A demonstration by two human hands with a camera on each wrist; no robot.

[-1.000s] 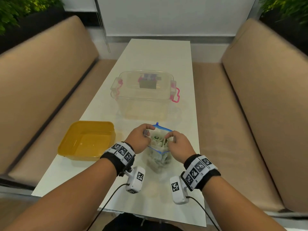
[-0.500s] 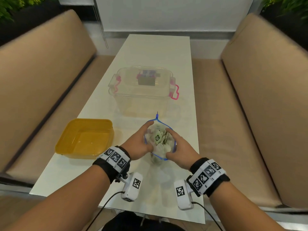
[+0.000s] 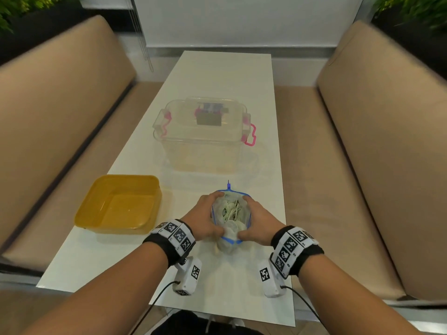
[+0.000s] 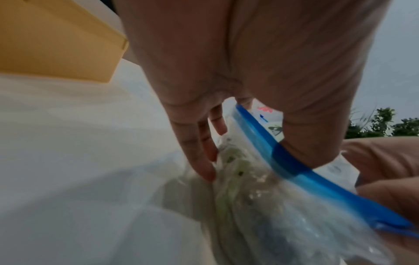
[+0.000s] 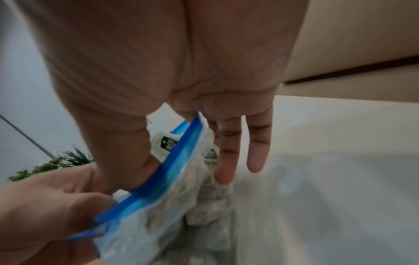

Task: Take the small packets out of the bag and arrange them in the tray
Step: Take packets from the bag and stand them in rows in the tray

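**While both hands spread the bag's mouth**

Left hand (image 3: 202, 218) and right hand (image 3: 259, 220) gripping opposite sides of the blue-rimmed bag (image 3: 229, 246), thumbs inside. Small packets (image 3: 231, 210) still within, print too blurred to read. Yellow tray (image 3: 118, 204) left; lidded clear box (image 3: 202, 134) farther along the table (image 3: 227, 76).

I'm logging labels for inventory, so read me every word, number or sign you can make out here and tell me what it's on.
No text can be read in any view.
small packets in the bag: dark printed marks, too blurred to read.
clear storage box: a dark label on the lid, illegible.
wristbands: black-and-white square marker patterns, no words.
yellow tray: no print visible.
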